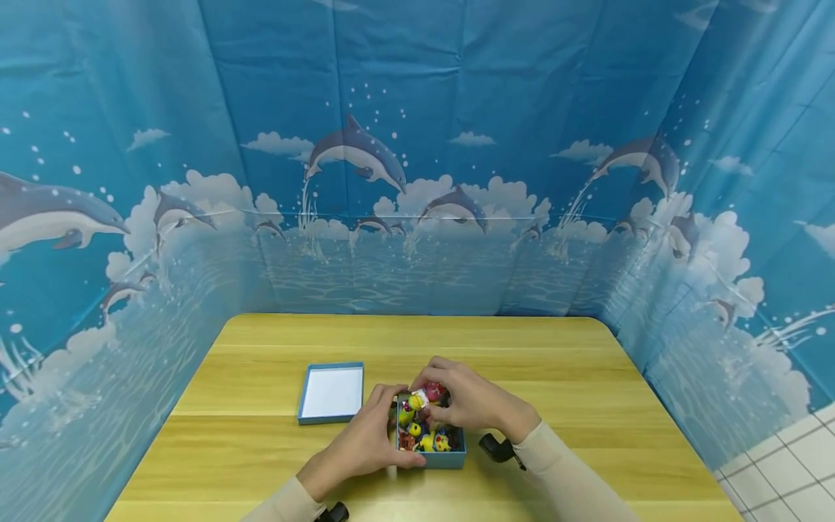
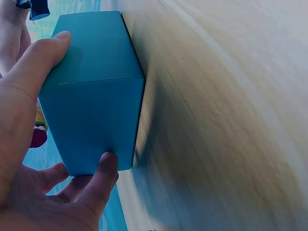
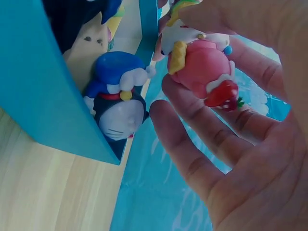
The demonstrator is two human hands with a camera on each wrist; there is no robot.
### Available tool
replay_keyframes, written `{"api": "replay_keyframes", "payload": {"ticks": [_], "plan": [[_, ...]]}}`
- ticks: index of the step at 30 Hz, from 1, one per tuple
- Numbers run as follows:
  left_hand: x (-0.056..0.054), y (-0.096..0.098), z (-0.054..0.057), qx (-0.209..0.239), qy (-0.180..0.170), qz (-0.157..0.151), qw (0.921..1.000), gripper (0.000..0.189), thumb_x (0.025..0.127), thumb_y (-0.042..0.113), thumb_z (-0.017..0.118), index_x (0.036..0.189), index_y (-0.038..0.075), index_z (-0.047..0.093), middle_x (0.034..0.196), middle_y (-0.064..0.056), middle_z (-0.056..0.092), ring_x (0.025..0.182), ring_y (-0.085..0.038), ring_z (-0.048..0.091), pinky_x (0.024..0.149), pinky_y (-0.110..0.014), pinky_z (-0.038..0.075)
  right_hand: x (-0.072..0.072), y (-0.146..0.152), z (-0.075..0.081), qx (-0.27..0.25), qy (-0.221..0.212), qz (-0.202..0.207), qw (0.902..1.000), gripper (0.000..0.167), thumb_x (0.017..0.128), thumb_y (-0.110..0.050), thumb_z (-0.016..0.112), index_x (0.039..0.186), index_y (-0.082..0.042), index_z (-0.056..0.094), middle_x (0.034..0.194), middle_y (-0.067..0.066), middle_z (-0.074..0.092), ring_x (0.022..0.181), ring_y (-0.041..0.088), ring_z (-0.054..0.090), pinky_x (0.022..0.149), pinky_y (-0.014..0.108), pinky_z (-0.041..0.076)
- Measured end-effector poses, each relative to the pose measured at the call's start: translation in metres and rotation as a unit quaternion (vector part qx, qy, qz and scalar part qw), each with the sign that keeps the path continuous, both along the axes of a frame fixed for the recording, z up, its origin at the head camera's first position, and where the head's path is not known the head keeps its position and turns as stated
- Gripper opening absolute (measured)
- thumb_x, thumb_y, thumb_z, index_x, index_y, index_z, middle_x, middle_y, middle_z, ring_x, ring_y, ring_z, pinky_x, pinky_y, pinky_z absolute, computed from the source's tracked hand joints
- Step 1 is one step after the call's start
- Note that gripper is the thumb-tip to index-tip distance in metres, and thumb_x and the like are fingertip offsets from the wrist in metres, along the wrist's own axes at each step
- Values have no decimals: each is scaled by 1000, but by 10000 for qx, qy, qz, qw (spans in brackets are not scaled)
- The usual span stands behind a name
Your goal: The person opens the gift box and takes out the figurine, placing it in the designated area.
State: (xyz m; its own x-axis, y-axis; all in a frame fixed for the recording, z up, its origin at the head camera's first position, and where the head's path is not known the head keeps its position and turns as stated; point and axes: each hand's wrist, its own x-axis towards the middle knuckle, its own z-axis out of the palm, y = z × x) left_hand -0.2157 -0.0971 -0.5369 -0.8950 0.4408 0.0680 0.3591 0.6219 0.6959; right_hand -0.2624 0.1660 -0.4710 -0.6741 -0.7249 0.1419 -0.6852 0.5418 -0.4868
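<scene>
A blue open-topped box full of small toy figurines stands on the table. My left hand grips the box at its left side, thumb along the near wall; the left wrist view shows the fingers on the blue wall. Over the far part of the box, my right hand holds a pink toy figurine with a red strawberry and white and yellow parts. A blue and white cat figurine lies at the box's edge in the right wrist view. Yellow figurines lie at the near end.
To the left of the box lies its lid, white inside face up with a blue rim. The wooden table is enclosed by a blue dolphin-print curtain. White floor tiles show at the right.
</scene>
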Motion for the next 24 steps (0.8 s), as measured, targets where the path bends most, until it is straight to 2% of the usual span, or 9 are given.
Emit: {"api": "replay_keyframes", "payload": {"ticks": [7,11,17,24], "plan": [[-2,2,0,-10,104,16,9999,127,80,70,102,176,11,43,165,-12,54,138,-28,67,116,-57,61,0,6,4,-23,-5,-108,9999,43,107,-14,82,150,-12,76,133,1,72,103,8,65,91,32,63],[0,3,0,-52,9,70,10000,129,79,72,102,176,12,42,164,-11,54,137,-26,66,117,-56,61,0,11,5,-79,15,-51,10000,40,107,-14,81,147,-8,76,133,3,72,107,8,68,94,34,66],[-1,3,-1,-29,-102,116,9999,129,80,73,101,177,12,42,165,-12,54,139,-28,65,116,-58,61,-1,19,6,-124,33,-78,9999,36,109,-16,81,145,-14,78,132,3,71,110,10,70,96,39,68],[2,2,0,22,-73,96,9999,128,81,69,102,177,10,41,167,-16,53,144,-35,66,119,-64,59,-2,23,6,-342,370,-126,9987,29,110,-20,83,139,-17,79,131,1,75,105,6,70,88,28,64]]}}
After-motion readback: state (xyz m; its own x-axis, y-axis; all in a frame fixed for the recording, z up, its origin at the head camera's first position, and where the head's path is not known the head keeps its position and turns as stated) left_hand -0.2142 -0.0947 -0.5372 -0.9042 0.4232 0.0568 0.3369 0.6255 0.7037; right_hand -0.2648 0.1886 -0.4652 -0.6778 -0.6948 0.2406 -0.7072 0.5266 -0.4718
